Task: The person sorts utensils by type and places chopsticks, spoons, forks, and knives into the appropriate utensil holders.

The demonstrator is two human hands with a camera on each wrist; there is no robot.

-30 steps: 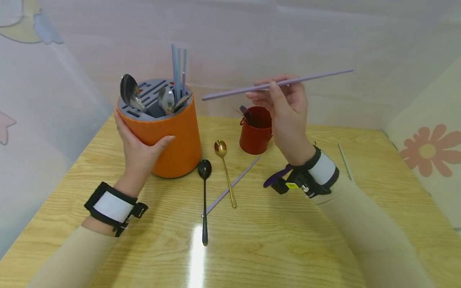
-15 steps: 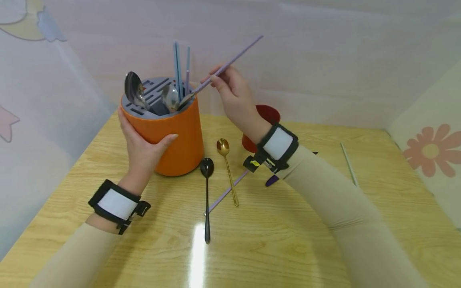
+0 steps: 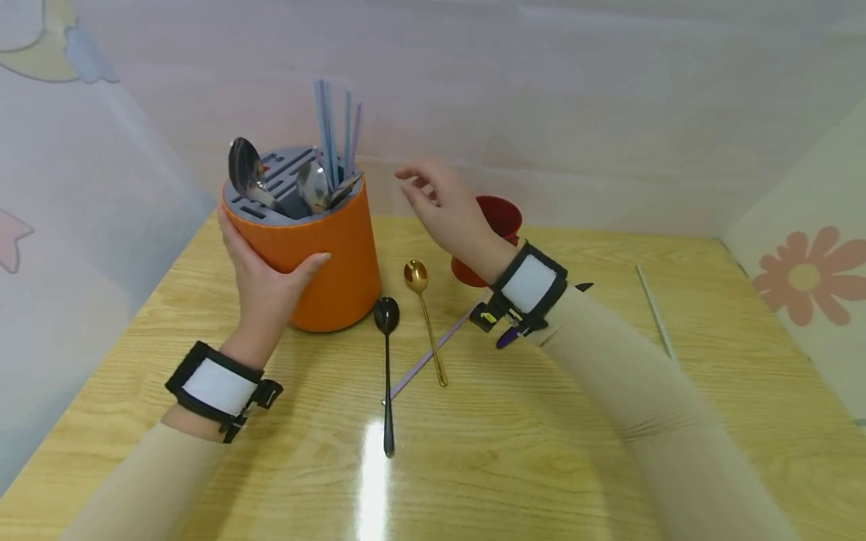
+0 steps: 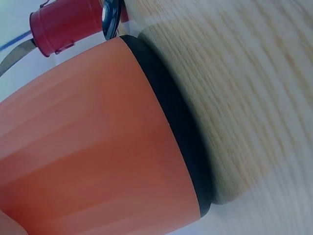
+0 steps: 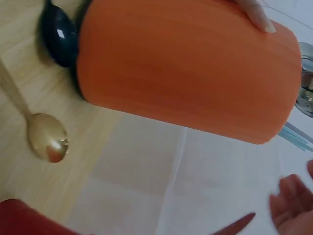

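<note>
Left hand: the left hand (image 3: 267, 282) grips the orange holder (image 3: 331, 252) from its left side, fingers curled round the wall and the thumb (image 3: 313, 264) pressed on the front; the left wrist view shows the holder's wall and black base rim (image 4: 176, 122) resting on the table.
Right hand: the right hand (image 3: 440, 203) hangs in the air just right of the holder's top, fingers loosely spread and holding nothing; its fingertips (image 5: 288, 205) show at the lower edge of the right wrist view.
Orange holder: stands upright at the left rear of the wooden table (image 3: 541, 436), with a grey slotted lid (image 3: 284, 180).
Contents of holder: silver spoons (image 3: 246, 173) lean in the slots, bowls up; blue and purple chopsticks (image 3: 334, 131) stand upright at the right rear of the lid.
Black spoon: the black spoon (image 3: 387, 368) lies on the table, bowl just beside the holder's base and handle pointing toward the person.
Gold spoon: the gold spoon (image 3: 425, 315) lies just right of the black one, bowl away from the person.
Purple chopstick: a loose purple chopstick (image 3: 433, 349) lies slantwise under the gold spoon's handle.
Red cup: a red cup (image 3: 497, 225) stands behind the right wrist, partly hidden by it.
Pale stick: a pale stick (image 3: 655, 312) lies near the table's right edge, well apart from the rest.
</note>
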